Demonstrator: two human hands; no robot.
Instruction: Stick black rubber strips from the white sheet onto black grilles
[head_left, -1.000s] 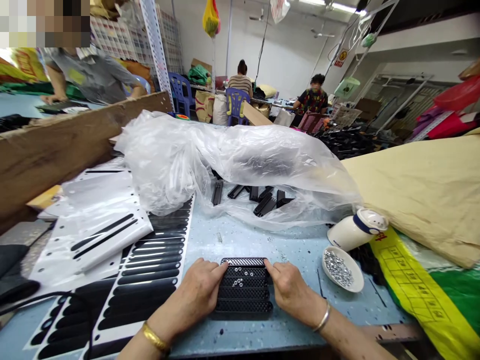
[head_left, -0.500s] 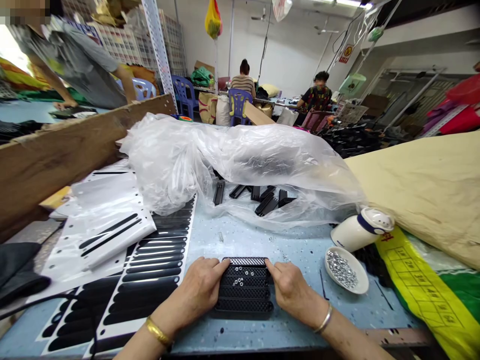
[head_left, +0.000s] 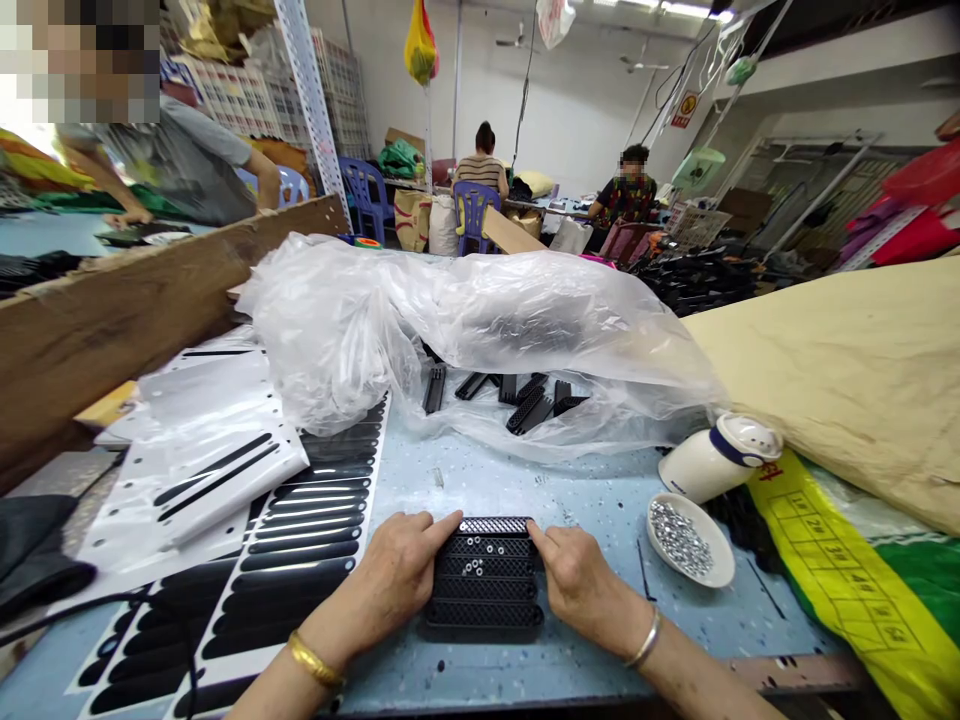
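Note:
Several black plastic strips with a crosshatched face lie side by side in a block (head_left: 484,590) on the light blue table. A handful of small silvery nuts (head_left: 474,567) rests on their upper faces. My left hand (head_left: 405,560) presses its fingers against the left end of the farthest strip (head_left: 495,525), which catches the light. At that strip's right end, my right hand (head_left: 574,570) does the same with its index finger, other fingers curled. The undersides of both hands are hidden.
To the right stand a white bowl (head_left: 694,560) of small metal nuts and a cream thermos (head_left: 705,460) lying tilted. Sheets of black adhesive strips (head_left: 292,580) cover the left side. Beyond is a clear plastic bag (head_left: 525,310) with loose black pieces (head_left: 529,410). Co-workers sit and lean farther back.
The view has shifted slightly. Both hands stay at the ends of the farthest strip, with little visible movement. The person at upper left has leaned a little to the right.

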